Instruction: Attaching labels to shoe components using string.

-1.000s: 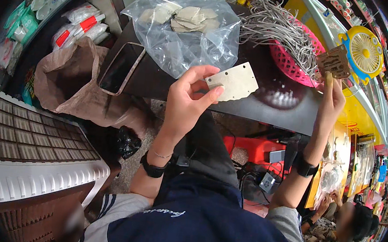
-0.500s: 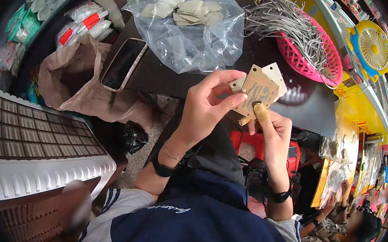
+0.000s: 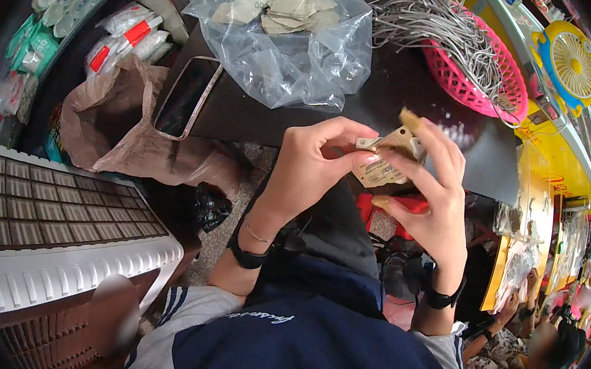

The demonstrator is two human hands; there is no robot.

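Note:
Above my lap, my left hand (image 3: pixel 315 161) is closed on a small stack of tan cardboard tags (image 3: pixel 382 173). The tags have punched holes and printing, and the thumb presses on their near face. My right hand (image 3: pixel 437 191) is at the stack's right side with fingers spread apart. One of its fingers lies across the tags, while others, with yellowish coverings on their tips, stand above and below them. Beyond the hands, a clear plastic bag (image 3: pixel 278 72) on the dark table (image 3: pixel 399 73) has more tan tags (image 3: pixel 301 14) on it.
A pink basket (image 3: pixel 508 80) heaped with grey cords (image 3: pixel 459 40) stands at the far right, near a yellow-blue fan (image 3: pixel 570 65). Left lie a phone (image 3: pixel 187 96) and an open brown sack (image 3: pixel 113 121). A white-rimmed crate (image 3: pixel 82 256) sits lower left. Another person (image 3: pixel 507 347) works at lower right.
My right hand has let go of the tags' lower edge, spread its fingers and moved up and right around them. The stack has tilted in my left hand.

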